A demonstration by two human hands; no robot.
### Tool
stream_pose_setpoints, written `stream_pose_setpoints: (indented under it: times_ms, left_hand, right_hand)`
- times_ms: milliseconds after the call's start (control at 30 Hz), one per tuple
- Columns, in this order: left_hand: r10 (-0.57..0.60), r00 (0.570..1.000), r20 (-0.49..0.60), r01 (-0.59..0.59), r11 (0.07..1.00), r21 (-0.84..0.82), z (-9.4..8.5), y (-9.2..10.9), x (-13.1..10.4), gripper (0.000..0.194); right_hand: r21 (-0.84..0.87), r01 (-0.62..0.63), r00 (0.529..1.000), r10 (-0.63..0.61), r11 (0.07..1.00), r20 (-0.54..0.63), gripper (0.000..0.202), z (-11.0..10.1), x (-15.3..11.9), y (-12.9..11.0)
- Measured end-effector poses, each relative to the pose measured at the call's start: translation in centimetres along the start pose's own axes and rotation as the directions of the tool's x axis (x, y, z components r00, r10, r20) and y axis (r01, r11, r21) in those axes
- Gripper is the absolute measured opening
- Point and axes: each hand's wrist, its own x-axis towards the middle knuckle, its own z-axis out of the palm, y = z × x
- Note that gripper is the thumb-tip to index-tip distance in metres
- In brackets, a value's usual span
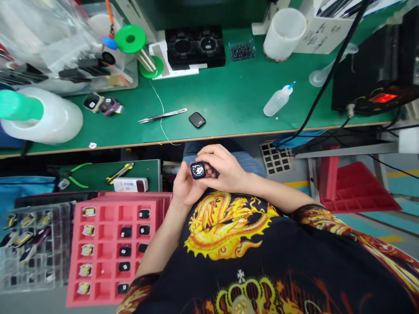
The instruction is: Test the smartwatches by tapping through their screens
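Close to my body, below the bench's front edge, a small square smartwatch faces up with its dial lit. My left hand is closed around its left and lower side. From the right, my right hand grips the watch's other side, fingers curled around it. Part of the fingers is hidden behind the watch. On the green bench ahead lie a dark rounded-square piece and metal tweezers, apart from both hands.
A pink foam tray with small parts stands lower left, beside a clear compartment box. On the bench are a solder spool, a squeeze bottle, a large white bottle and a black unit with a red display.
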Motion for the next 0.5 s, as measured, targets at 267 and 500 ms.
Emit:
stream_pose_setpoints:
  times_ms: [267,500]
  left_hand:
    - [-0.063,0.976,-0.206,0.04,0.993,-0.114,2.7,0.2,0.8,0.064]
    - [-0.065,0.969,-0.24,0.041,0.993,-0.107,3.5,0.8,0.5,0.062]
  right_hand:
    - [0.009,0.001,0.996,-0.002,1.0,0.09,0.029,1.4,-0.7,0.6]
    - [0.038,0.007,0.998,-0.009,0.999,0.067,0.029,1.4,-0.4,0.3]
